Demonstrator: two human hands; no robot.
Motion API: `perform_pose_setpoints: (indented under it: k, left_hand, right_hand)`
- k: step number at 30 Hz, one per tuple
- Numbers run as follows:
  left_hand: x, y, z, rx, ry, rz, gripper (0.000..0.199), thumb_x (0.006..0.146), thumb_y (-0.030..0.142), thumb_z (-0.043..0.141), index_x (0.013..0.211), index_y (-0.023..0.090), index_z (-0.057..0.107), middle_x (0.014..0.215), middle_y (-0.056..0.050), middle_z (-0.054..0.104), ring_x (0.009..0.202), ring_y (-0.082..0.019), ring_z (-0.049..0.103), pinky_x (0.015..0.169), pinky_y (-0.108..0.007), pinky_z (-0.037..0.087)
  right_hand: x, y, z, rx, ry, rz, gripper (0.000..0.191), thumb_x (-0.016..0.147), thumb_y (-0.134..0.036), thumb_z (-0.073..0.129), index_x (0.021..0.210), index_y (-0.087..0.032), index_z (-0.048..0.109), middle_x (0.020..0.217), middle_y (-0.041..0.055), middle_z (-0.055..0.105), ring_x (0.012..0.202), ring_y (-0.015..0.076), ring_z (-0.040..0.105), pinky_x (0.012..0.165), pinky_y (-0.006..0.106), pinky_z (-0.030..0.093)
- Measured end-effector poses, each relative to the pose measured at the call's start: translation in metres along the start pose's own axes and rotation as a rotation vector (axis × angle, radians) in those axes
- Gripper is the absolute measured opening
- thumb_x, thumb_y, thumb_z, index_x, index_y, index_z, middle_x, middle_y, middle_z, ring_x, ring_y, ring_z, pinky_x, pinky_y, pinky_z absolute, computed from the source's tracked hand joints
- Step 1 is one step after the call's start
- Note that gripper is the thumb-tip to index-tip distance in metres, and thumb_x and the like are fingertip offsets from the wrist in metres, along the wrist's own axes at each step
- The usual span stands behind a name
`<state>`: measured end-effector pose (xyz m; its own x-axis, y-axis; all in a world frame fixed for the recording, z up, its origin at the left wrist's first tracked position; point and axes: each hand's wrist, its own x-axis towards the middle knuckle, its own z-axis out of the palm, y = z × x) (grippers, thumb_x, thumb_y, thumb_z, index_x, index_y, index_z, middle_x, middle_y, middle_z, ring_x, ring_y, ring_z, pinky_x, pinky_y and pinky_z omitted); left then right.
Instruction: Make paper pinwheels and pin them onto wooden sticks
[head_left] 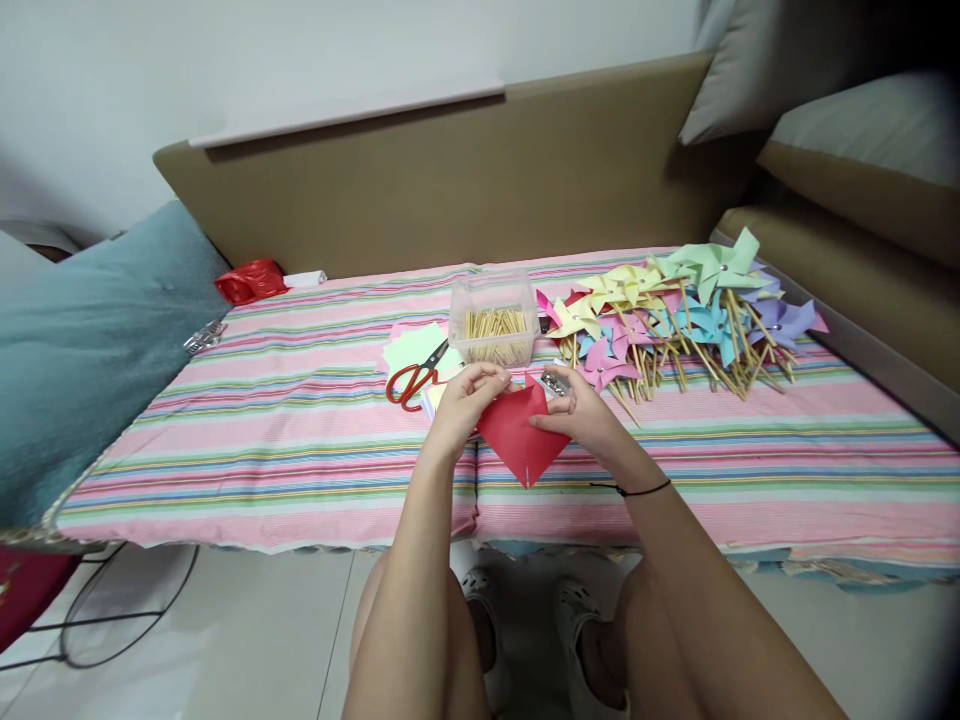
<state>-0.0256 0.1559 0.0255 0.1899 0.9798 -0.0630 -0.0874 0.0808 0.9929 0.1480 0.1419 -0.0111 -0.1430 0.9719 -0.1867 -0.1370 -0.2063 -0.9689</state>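
A red paper square (517, 435) with a slit at its near corner is held up between my two hands. My left hand (470, 400) pinches its left upper edge. My right hand (576, 408) grips the right side, fingers closed on the paper. Just behind the right fingers lies a small container of shiny metal pieces (555, 382), partly hidden. Orange-handled scissors (412, 384) rest on a stack of coloured paper (412, 347) to the left. Beyond my hands stands a clear plastic box (491, 350) of short yellowish sticks (495, 325).
A pile of finished paper pinwheels (675, 310) on sticks spreads across the right of the striped cloth (262, 440). A red plastic bag (251, 282), a white box (304, 279) and a silvery packet (204, 338) lie at the left. The sofa backrest (420, 190) rises behind.
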Motion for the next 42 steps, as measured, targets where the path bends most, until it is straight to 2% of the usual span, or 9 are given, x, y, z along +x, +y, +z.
perform_pose_setpoints:
  k: [5, 10, 13, 18, 25, 36, 42]
  left_hand:
    - [0.000, 0.000, 0.000, -0.011, -0.063, 0.000, 0.035, 0.059, 0.034, 0.081, 0.082, 0.016, 0.062, 0.067, -0.001, 0.068, 0.066, -0.014, 0.062, 0.064, -0.024, 0.045]
    - [0.001, -0.002, -0.002, 0.024, -0.106, -0.012, 0.040, 0.052, 0.022, 0.084, 0.084, 0.014, 0.063, 0.080, -0.006, 0.071, 0.070, -0.014, 0.065, 0.075, -0.029, 0.050]
    - [0.001, -0.004, -0.004, 0.096, -0.127, -0.061, 0.042, 0.052, 0.022, 0.084, 0.088, 0.014, 0.062, 0.080, -0.006, 0.071, 0.068, -0.014, 0.065, 0.067, -0.027, 0.049]
    - [0.000, -0.008, -0.008, 0.155, -0.169, -0.121, 0.037, 0.056, 0.026, 0.082, 0.085, 0.015, 0.062, 0.068, -0.004, 0.069, 0.061, -0.015, 0.064, 0.058, -0.024, 0.045]
    - [0.001, -0.013, -0.008, 0.245, -0.104, -0.100, 0.032, 0.056, 0.028, 0.081, 0.079, 0.015, 0.063, 0.056, 0.000, 0.062, 0.050, -0.012, 0.056, 0.050, -0.022, 0.038]
    - [0.001, -0.016, -0.004, 0.297, -0.017, -0.010, 0.032, 0.054, 0.034, 0.081, 0.071, 0.017, 0.060, 0.057, 0.001, 0.061, 0.051, -0.012, 0.053, 0.049, -0.022, 0.038]
    - [0.001, -0.017, -0.003, 0.279, -0.046, -0.045, 0.034, 0.056, 0.034, 0.081, 0.076, 0.016, 0.059, 0.059, 0.000, 0.062, 0.052, -0.012, 0.054, 0.052, -0.023, 0.041]
  right_hand:
    - [0.000, 0.001, 0.000, -0.001, 0.004, 0.006, 0.087, 0.054, -0.020, 0.080, 0.129, -0.022, 0.036, 0.062, -0.0026, 0.070, 0.060, 0.0246, 0.069, 0.057, 0.035, 0.053]
    - [-0.001, 0.001, 0.000, 0.000, -0.015, -0.017, 0.084, 0.056, -0.020, 0.079, 0.129, -0.023, 0.037, 0.063, -0.0023, 0.071, 0.062, 0.0246, 0.070, 0.059, 0.035, 0.053]
    - [-0.002, -0.001, -0.001, 0.000, -0.030, -0.020, 0.084, 0.057, -0.021, 0.079, 0.129, -0.023, 0.037, 0.062, -0.0027, 0.070, 0.060, 0.0246, 0.070, 0.057, 0.035, 0.053]
    - [-0.002, 0.000, -0.004, -0.033, -0.059, -0.026, 0.083, 0.058, -0.022, 0.079, 0.130, -0.025, 0.038, 0.063, -0.0024, 0.071, 0.064, 0.0258, 0.070, 0.057, 0.035, 0.053]
    - [-0.002, 0.000, -0.004, -0.055, -0.064, -0.033, 0.084, 0.057, -0.024, 0.081, 0.130, -0.024, 0.040, 0.060, -0.0028, 0.069, 0.063, 0.0246, 0.069, 0.057, 0.032, 0.051]
    - [0.001, 0.004, -0.005, -0.056, -0.064, -0.040, 0.085, 0.057, -0.027, 0.082, 0.130, -0.024, 0.038, 0.065, 0.0009, 0.072, 0.065, 0.0259, 0.070, 0.059, 0.034, 0.052]
    - [0.001, 0.001, -0.003, -0.076, -0.056, -0.017, 0.083, 0.057, -0.024, 0.080, 0.128, -0.024, 0.038, 0.064, 0.0000, 0.072, 0.065, 0.0271, 0.070, 0.058, 0.035, 0.052]
